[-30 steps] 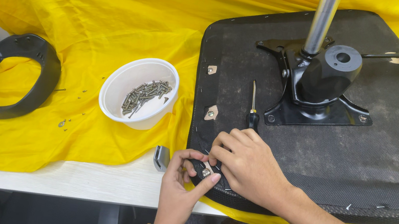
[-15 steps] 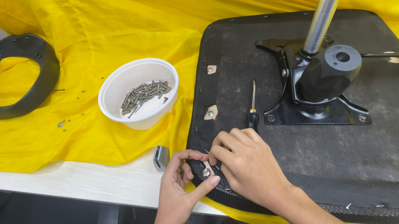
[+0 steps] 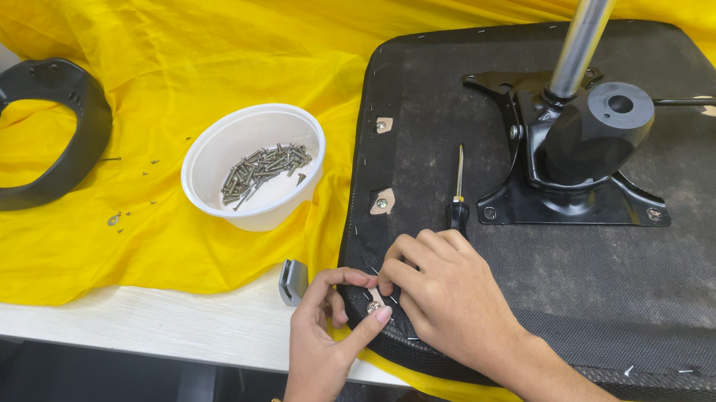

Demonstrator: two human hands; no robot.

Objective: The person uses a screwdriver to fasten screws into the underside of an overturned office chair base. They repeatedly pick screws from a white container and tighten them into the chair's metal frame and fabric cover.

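An upturned black chair seat lies on a yellow cloth, with its metal base plate and chrome post pointing up. My left hand reaches up from the table's near edge, and its thumb and forefinger curl around the seat's near left corner. My right hand rests on the seat just beside it. Its bent fingertips pinch a small metal piece at that corner, touching my left forefinger. A small screwdriver lies on the seat just beyond my right knuckles.
A white bowl with several screws stands on the cloth, left of the seat. A black plastic armrest loop lies at the far left, with loose screws near it. A small metal clip sits on the bare white table edge.
Almost nothing has changed. Both hands stay at the seat's near left corner, with only slight finger movement.
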